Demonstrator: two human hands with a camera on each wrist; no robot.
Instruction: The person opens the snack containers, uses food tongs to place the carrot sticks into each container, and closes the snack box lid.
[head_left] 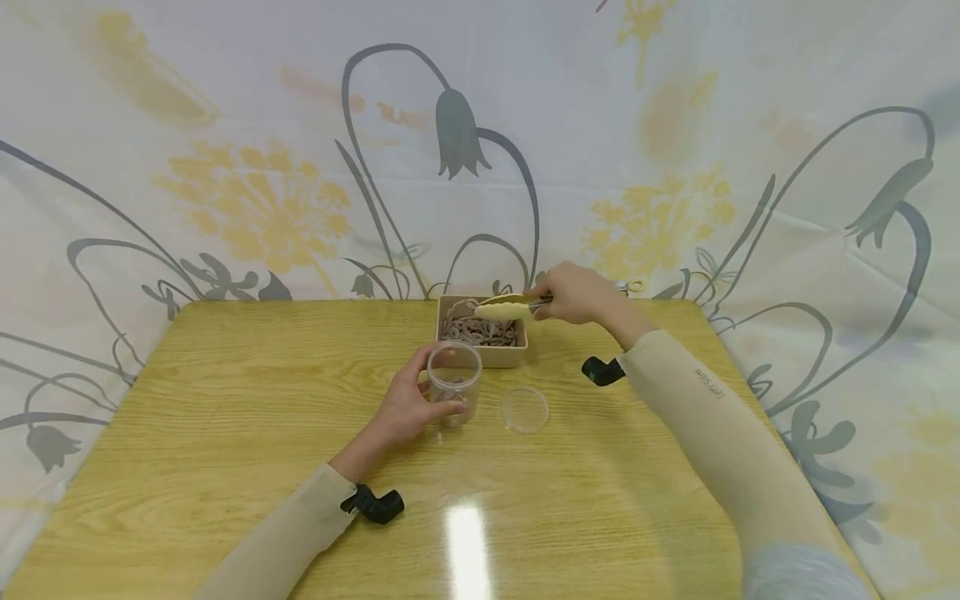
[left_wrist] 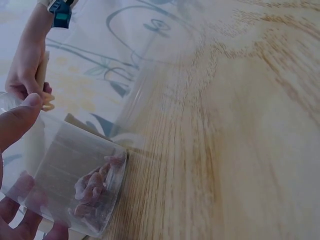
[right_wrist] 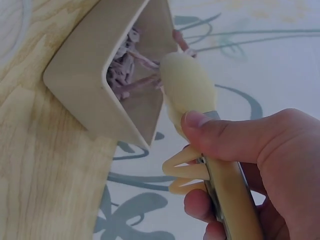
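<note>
My left hand (head_left: 401, 408) grips a clear plastic jar (head_left: 467, 392), open at the top, thumb on the near side. A few brownish dried strips (left_wrist: 92, 187) lie at the jar's bottom in the left wrist view. My right hand (head_left: 576, 296) holds tongs (right_wrist: 187, 82) with cream-coloured heads and a metal handle. The tong heads are over a beige rectangular box (head_left: 501, 358) behind the jar. Purplish-brown strips (head_left: 480, 329) fill the box's lower part. In the right wrist view, some strips stick out from the tong heads above the box's rim.
A clear round lid (head_left: 525, 410) lies flat on the wooden table (head_left: 285, 400), right of the jar. The box stands close to the table's back edge, in front of a flower-patterned cloth (head_left: 285, 108). Each sleeve carries a black wrist camera (head_left: 378, 505).
</note>
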